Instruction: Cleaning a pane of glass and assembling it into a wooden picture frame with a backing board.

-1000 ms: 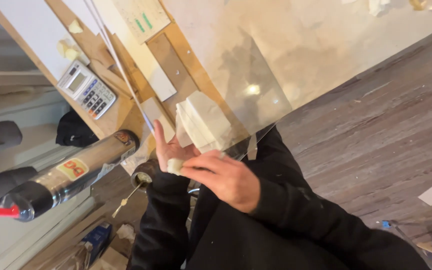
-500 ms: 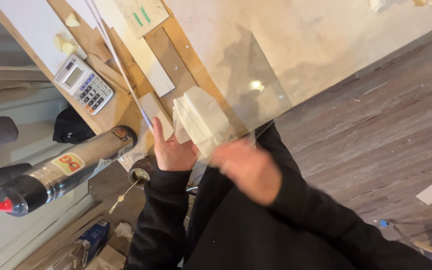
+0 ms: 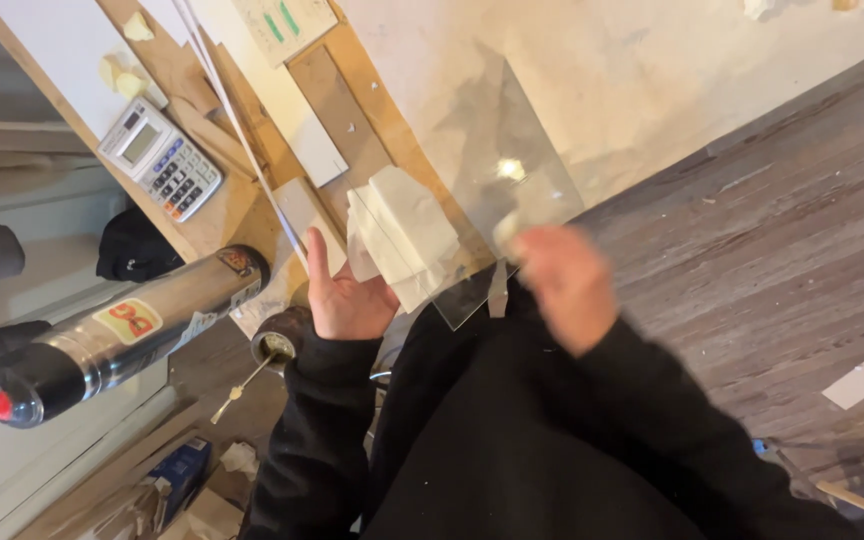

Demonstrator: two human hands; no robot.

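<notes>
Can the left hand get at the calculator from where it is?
Probably yes. The left hand lies palm-up under the folded paper at the bench edge, and the calculator sits in the open on the bench top, farther along. Only a thin white strip lies between them.
</notes>
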